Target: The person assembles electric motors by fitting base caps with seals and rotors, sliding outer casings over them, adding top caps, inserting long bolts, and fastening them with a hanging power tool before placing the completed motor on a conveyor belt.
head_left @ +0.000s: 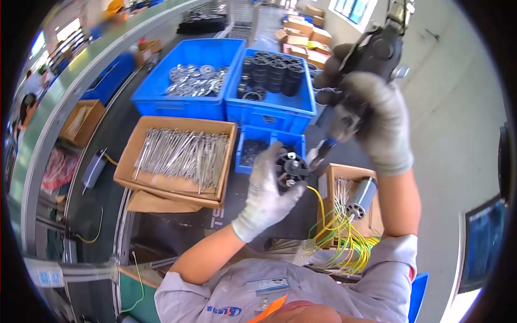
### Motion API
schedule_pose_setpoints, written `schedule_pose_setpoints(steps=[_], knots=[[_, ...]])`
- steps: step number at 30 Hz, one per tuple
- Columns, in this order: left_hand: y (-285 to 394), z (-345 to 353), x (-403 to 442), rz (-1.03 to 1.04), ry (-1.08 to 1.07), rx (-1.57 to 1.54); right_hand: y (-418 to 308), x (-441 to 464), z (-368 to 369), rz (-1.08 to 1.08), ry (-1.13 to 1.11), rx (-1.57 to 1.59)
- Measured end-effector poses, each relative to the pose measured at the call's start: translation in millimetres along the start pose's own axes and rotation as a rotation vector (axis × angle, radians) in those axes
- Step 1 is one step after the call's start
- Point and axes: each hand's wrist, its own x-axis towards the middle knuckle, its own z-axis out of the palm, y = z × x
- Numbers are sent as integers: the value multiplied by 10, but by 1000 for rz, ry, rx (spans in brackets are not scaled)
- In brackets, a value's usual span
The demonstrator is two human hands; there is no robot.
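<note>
Gloved left hand point(264, 196) grasps a round black part point(292, 169), its ribbed face dotted with bright metal fittings, above the worktop point(285, 229), right of the cardboard box point(161, 187) of silvery rods point(183, 156). Gloved right hand point(383, 116) clenches a dark power tool point(379, 51), its tip near the part.

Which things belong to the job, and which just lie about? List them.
In the job:
- black round part in the left hand
- dark tool in the right hand
- probably metal rods, grey cylinder

Apparently lying about:
- background cartons
- pink bundle
</note>
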Motion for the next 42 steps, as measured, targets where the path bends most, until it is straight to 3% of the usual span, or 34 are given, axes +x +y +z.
schedule_pose_setpoints(steps=[1, 4, 10, 15, 17, 22, 27, 31, 42], knots=[[0, -10, -1, -8, -17, 9, 99, -91, 101, -91, 55, 43], [78, -105, 23, 12, -67, 125, 212, -211, 114, -9, 17, 56], [73, -96, 34, 14, -23, 93, 389, -229, 159, -73, -51, -33], [17, -66, -16, -149, -95, -38, 376, -251, 175, 41, -63, -61], [9, -64, -21, -161, -106, -58, 415, -283, 184, -5, -74, 23], [-18, -64, -34, -157, -108, -79, 511, -247, 72, -39, -144, 116], [-14, -92, -15, -89, -121, -42, 320, -157, 42, -27, -142, -2], [-24, -110, -22, -23, -129, -10, 320, 22, -51, -109, -26, -6], [-28, -113, -38, -80, -155, -34, 631, 218, -109, -113, -83, 2]])
